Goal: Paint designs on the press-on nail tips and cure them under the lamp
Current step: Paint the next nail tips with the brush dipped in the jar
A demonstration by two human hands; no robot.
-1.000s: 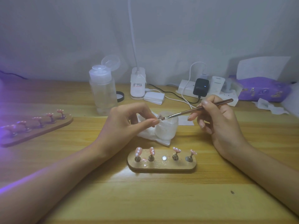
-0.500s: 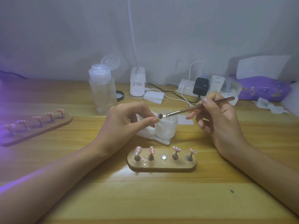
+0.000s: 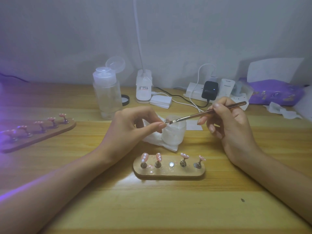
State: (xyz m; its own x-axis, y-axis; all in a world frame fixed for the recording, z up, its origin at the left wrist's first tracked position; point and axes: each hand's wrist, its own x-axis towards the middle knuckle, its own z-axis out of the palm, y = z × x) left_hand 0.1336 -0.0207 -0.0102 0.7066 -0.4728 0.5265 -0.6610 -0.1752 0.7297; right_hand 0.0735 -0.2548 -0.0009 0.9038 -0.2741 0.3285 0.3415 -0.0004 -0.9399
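A single pink nail tip [image 3: 167, 120] is pinched by its small stand between the thumb and forefinger of the left hand [image 3: 133, 127], held in the air just behind the short wooden holder [image 3: 168, 173]. The right hand [image 3: 231, 130], behind and to the right of that holder, grips a slim rose-gold nail brush [image 3: 207, 112] like a pen, and its bristles touch the held tip. On the holder stand four more pink nail tips [image 3: 144, 157] with white dots, two on each side of a bare round magnet [image 3: 171, 164] at its middle. Directly behind the holder, below the held tip, a frosted jar [image 3: 173, 135] sits on a crumpled white wipe [image 3: 157, 142]. Far left of the holder lies a longer wooden holder [image 3: 50, 135] carrying five pink tips, washed in violet light. Further behind the holder, along the wall, stand a clear pump bottle [image 3: 107, 98] with its flip lid open, a white desk lamp base [image 3: 143, 89], a power strip [image 3: 192, 93] with a black adapter [image 3: 209, 90] plugged in, and, to the right, a purple tissue pack [image 3: 276, 93]. All rest on a light wooden table [image 3: 152, 208].
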